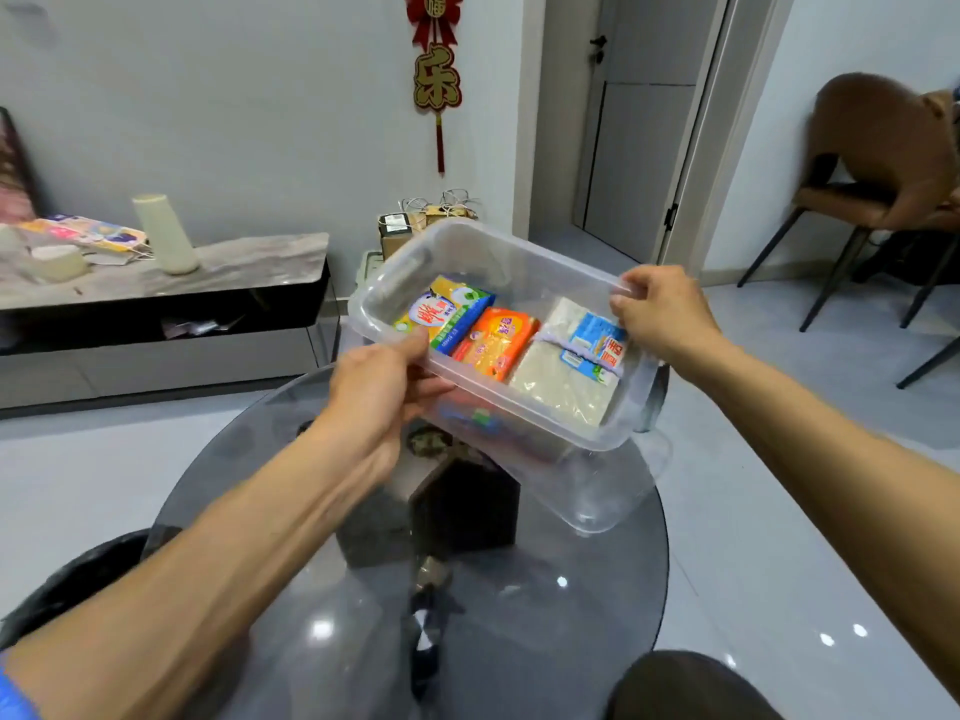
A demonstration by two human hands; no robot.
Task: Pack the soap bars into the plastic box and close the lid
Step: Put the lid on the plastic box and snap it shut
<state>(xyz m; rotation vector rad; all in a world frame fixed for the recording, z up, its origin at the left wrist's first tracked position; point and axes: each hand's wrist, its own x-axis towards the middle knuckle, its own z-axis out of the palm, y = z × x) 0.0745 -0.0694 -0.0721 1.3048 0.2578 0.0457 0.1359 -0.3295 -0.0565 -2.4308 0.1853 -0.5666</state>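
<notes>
A clear plastic box (470,246) is held up over a round glass table (545,605), tilted toward me. Inside lie three wrapped soap bars side by side: a yellow and blue one (451,313), an orange one (496,343) and a white one with a blue label (574,366). My left hand (379,392) grips the box's near left rim. My right hand (662,311) grips its right rim. A clear lid (602,491) lies on the table under the box, partly hidden by it.
The glass table stands on a dark base (462,506). A low grey cabinet (156,304) with a cream vase (166,233) and clutter lines the left wall. Brown chairs (883,163) stand at the right. Paper bags (410,226) sit on the floor behind the box.
</notes>
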